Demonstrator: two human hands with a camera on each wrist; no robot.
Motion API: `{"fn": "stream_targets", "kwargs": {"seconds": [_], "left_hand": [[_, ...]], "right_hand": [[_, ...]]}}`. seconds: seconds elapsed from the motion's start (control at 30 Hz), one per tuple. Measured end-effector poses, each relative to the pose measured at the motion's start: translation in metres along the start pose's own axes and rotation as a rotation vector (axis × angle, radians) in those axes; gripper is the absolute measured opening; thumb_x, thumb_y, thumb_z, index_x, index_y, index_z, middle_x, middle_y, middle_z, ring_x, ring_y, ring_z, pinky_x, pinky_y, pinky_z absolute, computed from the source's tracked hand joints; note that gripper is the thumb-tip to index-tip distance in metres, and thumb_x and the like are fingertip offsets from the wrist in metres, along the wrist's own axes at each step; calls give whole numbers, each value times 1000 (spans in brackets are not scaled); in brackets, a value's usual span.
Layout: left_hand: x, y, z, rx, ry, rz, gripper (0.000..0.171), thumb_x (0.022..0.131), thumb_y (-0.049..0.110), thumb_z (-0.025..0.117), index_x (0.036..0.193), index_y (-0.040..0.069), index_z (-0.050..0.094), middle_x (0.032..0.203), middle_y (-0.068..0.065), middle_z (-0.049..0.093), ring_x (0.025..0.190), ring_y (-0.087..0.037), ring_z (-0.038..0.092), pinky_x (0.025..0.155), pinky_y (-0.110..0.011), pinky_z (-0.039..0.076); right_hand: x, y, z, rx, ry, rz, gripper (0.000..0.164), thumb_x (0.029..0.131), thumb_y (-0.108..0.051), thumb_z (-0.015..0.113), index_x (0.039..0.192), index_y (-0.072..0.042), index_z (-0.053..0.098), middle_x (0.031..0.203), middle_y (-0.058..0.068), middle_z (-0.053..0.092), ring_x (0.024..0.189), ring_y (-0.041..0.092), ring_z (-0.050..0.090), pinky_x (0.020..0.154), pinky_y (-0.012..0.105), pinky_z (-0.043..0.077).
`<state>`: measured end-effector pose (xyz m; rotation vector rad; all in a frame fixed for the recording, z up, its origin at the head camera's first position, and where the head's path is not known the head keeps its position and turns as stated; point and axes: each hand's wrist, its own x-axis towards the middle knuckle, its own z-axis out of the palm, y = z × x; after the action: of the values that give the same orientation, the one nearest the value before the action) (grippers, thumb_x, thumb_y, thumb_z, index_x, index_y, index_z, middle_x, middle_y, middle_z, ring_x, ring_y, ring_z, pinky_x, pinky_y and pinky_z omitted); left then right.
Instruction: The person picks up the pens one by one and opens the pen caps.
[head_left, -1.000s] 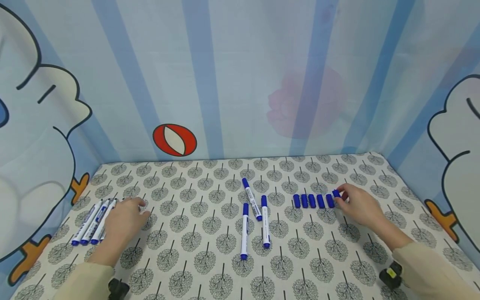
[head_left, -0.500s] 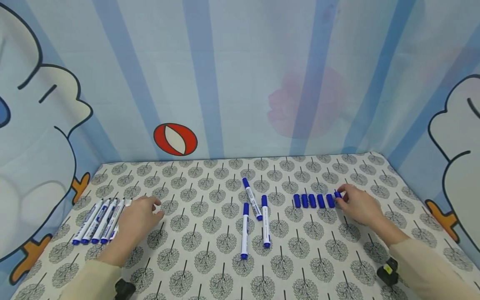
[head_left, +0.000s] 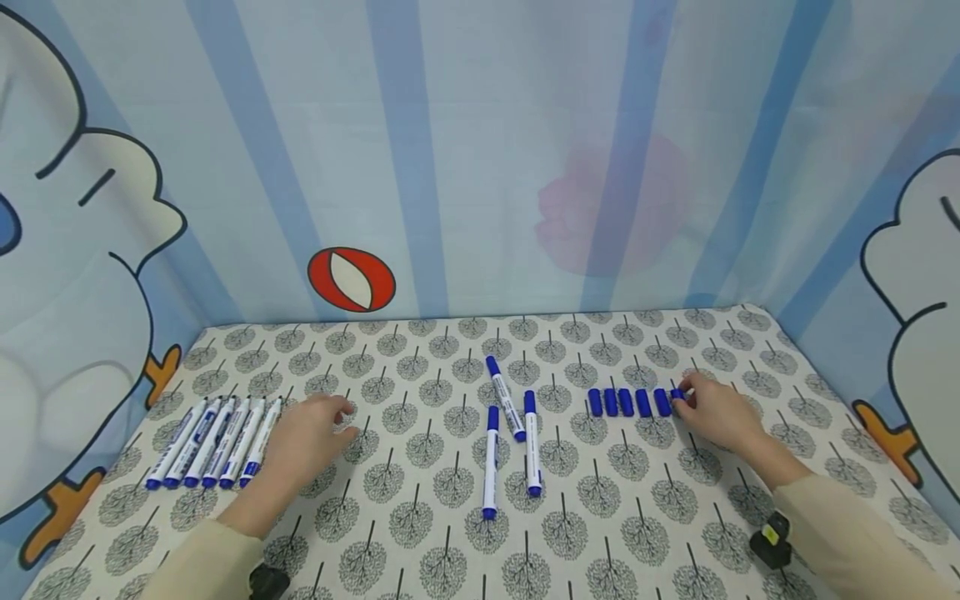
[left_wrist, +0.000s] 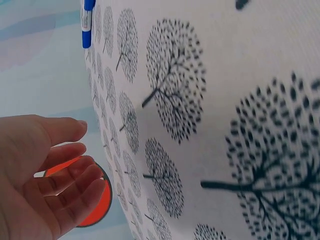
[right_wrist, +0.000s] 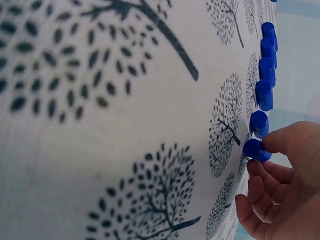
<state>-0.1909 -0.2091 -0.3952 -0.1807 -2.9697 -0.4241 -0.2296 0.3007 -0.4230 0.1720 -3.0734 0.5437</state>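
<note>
While the R hand [head_left: 720,415] pinches a blue cap [right_wrist: 254,149] in its fingers [right_wrist: 271,173], at the right end of five other caps [head_left: 626,402] right of centre, the L hand [head_left: 307,437] holds nothing, its fingers [left_wrist: 80,207] loose & a bit bent, by six pens w/o caps [head_left: 227,442], lower left. Caps & pens prob. lie side by side b/c that's neat. Three capped pens [head_left: 491,462] sit mid-pic. The counter [head_left: 420,517] has a tree print; behind, a stripy curtain [head_left: 502,167] w/ a red ball pic [head_left: 381,279].

Rightmost cap [right_wrist: 256,149] perhaps against next cap [right_wrist: 259,123]
</note>
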Motion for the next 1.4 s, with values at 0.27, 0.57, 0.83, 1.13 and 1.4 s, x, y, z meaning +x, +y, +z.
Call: {"fn": "stream_targets", "kwargs": {"seconds": [0.27, 0.57, 0.83, 1.13, 1.4], "left_hand": [[0, 15, 4, -15, -16, 23, 25, 76, 20, 72, 98, 8, 67, 88, -6, 63, 58, -12, 54, 44, -24, 40], [1, 30, 8, -10, -35, 32, 25, 76, 21, 71, 99, 11, 67, 87, -3, 62, 63, -13, 55, 47, -24, 42], [1, 37, 15, -22, -17, 72, 25, 74, 22, 74, 97, 12, 68, 87, -2, 63, 59, -10, 54, 42, -20, 39], [3, 46, 20, -35, 6, 119, 23, 74, 22, 74, 94, 11, 68, 83, -1, 62, 56, -8, 51, 46, -21, 39], [2, 58, 26, -89, -6, 126, 21, 74, 20, 73, 94, 12, 69, 84, 0, 65, 64, -10, 57, 51, -23, 44]], "right_hand": [[1, 1, 1, 0, 0, 8, 26, 89, -16, 53, 106, 3, 53, 78, 12, 62, 56, 15, 53, 47, 29, 40], [1, -2, 0, 7, 2, 22, 26, 90, -17, 51, 106, 4, 52, 78, 13, 62, 53, 14, 51, 45, 29, 38], [1, -1, 0, 8, -1, 26, 29, 91, -18, 49, 109, 5, 51, 83, 15, 63, 53, 14, 51, 45, 29, 39], [1, -2, -5, 2, 42, 38, 36, 93, -20, 46, 116, 7, 50, 77, 10, 59, 55, 16, 50, 46, 29, 38], [1, -4, -6, -3, 87, 1, 35, 92, -20, 48, 116, 6, 53, 97, 23, 60, 71, 26, 59, 55, 37, 47]]}}
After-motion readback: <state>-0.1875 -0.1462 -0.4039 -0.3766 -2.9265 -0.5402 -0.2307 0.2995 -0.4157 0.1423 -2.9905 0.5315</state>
